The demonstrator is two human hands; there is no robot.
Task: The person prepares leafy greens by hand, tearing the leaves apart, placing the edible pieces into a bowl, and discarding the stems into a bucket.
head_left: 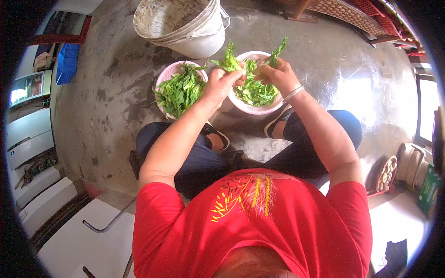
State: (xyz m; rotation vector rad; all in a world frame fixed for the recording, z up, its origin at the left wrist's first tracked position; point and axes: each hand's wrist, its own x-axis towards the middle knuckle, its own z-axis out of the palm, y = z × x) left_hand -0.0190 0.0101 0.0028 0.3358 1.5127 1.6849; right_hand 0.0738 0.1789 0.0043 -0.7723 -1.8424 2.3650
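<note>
My left hand is closed on a bunch of leafy greens, whose leaves stick up past the fingers. In my right hand, closed too, is another leafy green with its tip pointing up and away. Both hands are close together over the right pink basket, which has torn green leaves in it. To the left, a second pink basket is heaped with leafy greens, some hanging over its rim. The fingertips are partly hidden.
A large, stained white bucket stands on the concrete floor beyond the baskets. My feet are on either side of the right basket's near edge. At the far right lies woven furniture; a blue object is at the left.
</note>
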